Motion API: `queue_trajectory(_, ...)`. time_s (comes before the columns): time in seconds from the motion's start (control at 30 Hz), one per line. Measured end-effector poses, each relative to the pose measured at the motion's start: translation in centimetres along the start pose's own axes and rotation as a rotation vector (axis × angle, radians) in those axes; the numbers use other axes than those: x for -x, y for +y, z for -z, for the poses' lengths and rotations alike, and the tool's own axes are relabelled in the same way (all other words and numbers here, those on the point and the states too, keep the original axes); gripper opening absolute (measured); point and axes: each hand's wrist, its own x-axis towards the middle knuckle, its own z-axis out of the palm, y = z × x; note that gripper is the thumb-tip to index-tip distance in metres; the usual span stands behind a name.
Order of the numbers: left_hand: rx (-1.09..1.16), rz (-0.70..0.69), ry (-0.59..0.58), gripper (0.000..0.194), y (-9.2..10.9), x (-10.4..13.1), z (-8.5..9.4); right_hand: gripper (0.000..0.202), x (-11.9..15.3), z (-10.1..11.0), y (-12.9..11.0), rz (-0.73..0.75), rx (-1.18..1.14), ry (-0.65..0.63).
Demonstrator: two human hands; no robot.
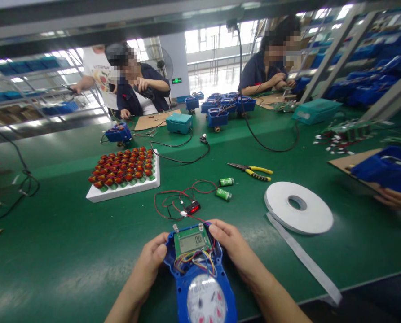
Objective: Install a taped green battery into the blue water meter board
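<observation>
A blue water meter (227, 287) with its top housing uncovered lies between my hands at the table's near edge. Its green circuit board carries a small display (191, 242) reading 0.0, with coloured wires below it and a round dial (207, 298) nearer me. My left hand (155, 251) grips the housing's left side, thumb on the rim. On the right upper corner, my right hand (232, 242) holds the housing by a red wire. Just beyond sits a small black meter module (192, 207) with red lit digits, wired to two green batteries (223, 194).
Yellow-handled pliers (254, 170) and a large roll of white tape (299, 208) lie to the right. A white foam tray (126, 193) of wrapped batteries stands at left. Further back are a teal box (179, 122), several blue meters (218, 117), a black cable (200, 157) and co-workers (141, 87).
</observation>
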Motion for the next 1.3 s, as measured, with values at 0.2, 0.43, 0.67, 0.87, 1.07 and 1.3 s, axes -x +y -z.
queue_trajectory(0.2, -0.013, 0.009, -0.009, 0.063, -0.04, -0.01, 0.11, 0.051, -0.1, 0.0, -0.01, 0.003, 0.0, -0.007)
queue_trajectory(0.43, 0.036, 0.014, 0.017, 0.062, -0.19, 0.02, 0.07, 0.051, -0.03, 0.06, 0.12, 0.009, -0.003, -0.014)
queue_trajectory(0.67, 0.052, 0.017, 0.006, 0.065, -0.45, -0.03, 0.1, 0.052, -0.01, -0.08, -0.05, 0.004, -0.001, -0.005)
queue_trajectory(0.87, 0.048, 0.012, 0.02, 0.064, -0.51, -0.01, 0.14, 0.052, -0.06, -0.03, 0.03, -0.003, -0.005, -0.004)
queue_trajectory(1.07, 0.049, 0.002, 0.016, 0.06, -0.69, -0.05, 0.25, 0.052, -0.07, 0.0, 0.15, -0.002, 0.006, 0.001)
queue_trajectory(1.3, 0.027, 0.005, 0.014, 0.062, -0.36, -0.03, 0.21, 0.05, -0.14, 0.13, 0.16, 0.001, 0.004, -0.004)
